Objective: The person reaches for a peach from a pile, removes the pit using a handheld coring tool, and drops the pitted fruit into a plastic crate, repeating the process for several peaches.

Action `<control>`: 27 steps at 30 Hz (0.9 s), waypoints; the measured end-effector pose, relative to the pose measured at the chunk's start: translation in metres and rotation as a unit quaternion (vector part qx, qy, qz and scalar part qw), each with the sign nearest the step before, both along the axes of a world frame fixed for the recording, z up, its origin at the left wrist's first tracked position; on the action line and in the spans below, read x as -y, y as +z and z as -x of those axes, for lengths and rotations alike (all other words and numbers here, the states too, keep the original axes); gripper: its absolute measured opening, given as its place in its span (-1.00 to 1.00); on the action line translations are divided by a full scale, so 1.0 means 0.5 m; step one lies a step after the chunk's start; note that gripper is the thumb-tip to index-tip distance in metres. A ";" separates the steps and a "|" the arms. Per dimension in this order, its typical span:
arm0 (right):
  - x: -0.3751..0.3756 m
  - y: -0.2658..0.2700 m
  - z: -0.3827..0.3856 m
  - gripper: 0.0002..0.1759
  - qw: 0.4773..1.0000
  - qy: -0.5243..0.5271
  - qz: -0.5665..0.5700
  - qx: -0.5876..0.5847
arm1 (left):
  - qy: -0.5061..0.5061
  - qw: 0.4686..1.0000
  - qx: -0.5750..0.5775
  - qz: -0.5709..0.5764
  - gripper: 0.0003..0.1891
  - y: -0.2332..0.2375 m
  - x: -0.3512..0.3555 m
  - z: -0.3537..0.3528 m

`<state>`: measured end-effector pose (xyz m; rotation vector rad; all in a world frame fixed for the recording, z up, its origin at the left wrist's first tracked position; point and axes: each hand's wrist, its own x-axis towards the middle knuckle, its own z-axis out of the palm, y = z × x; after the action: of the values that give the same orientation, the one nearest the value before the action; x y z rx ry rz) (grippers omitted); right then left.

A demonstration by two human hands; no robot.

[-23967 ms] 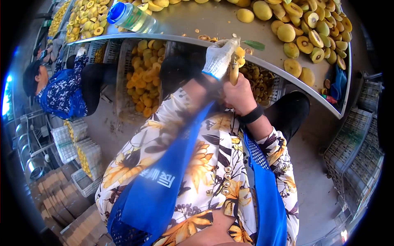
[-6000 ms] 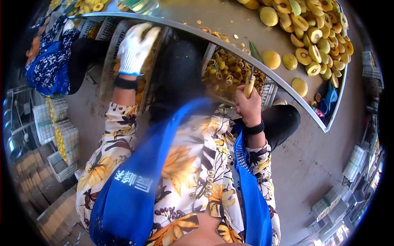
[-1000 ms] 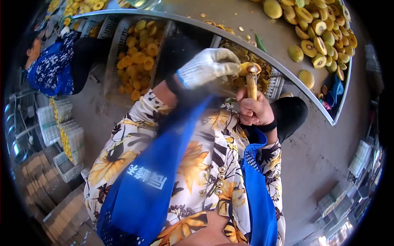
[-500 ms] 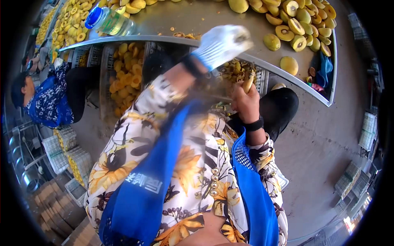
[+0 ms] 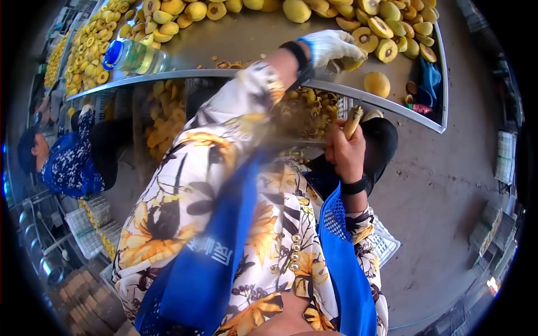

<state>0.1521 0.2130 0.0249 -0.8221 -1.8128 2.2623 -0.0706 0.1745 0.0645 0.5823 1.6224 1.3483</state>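
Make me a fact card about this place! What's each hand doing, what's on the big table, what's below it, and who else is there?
Left hand: white glove, over the table, fingers at yellow fruit; grip unclear
Right hand: bare, closed around a tool's yellowish handle
Table: metal, with whole and cut yellow fruit
Bottle: clear, blue cap, lying on its side near the table's edge
Below table edge: more yellow fruit; cut pieces in a crate
Other person: at left, blue patterned clothes

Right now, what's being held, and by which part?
Right hand holds a tool by its handle. Left hand is at a fruit; can't tell if gripped.
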 end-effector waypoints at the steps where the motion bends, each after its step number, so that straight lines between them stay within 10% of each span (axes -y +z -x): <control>1: -0.002 0.008 0.013 -0.87 0.999 0.011 -0.048 0.009 | 0.011 0.993 0.081 -0.080 -0.58 0.025 0.034 -0.016; 3: 0.004 0.019 0.034 -0.84 0.990 0.043 -0.131 0.020 | 0.077 0.975 -0.055 -0.199 -0.49 0.026 0.111 -0.052; 8: 0.049 0.069 0.073 -0.69 0.952 0.149 -0.263 0.049 | 0.264 0.897 0.203 -0.292 -0.64 -0.029 0.214 -0.115; 13: 0.089 0.041 0.077 -0.72 0.926 0.154 -0.345 0.031 | 0.297 0.903 -0.256 -0.175 -0.71 -0.059 0.232 -0.171; 16: 0.091 0.030 0.072 -0.76 0.921 0.168 -0.350 0.021 | 0.299 0.879 -0.322 -0.185 -0.70 -0.074 0.218 -0.178; 20: 0.094 0.026 0.073 -0.71 0.925 0.165 -0.339 0.041 | 0.292 0.871 -0.344 -0.192 -0.67 -0.076 0.210 -0.187; 24: 0.103 0.031 0.073 -0.74 0.903 0.189 -0.385 0.039 | 0.382 0.902 0.009 -0.203 -0.62 -0.054 0.198 -0.193; 27: 0.111 0.031 0.069 -0.76 0.898 0.217 -0.381 0.022 | 0.319 0.920 -0.194 -0.123 -0.65 -0.071 0.216 -0.182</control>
<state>0.1178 0.1574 0.0403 -0.3388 -2.8077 1.4325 0.0206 0.0666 0.0288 0.5057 2.0907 2.0346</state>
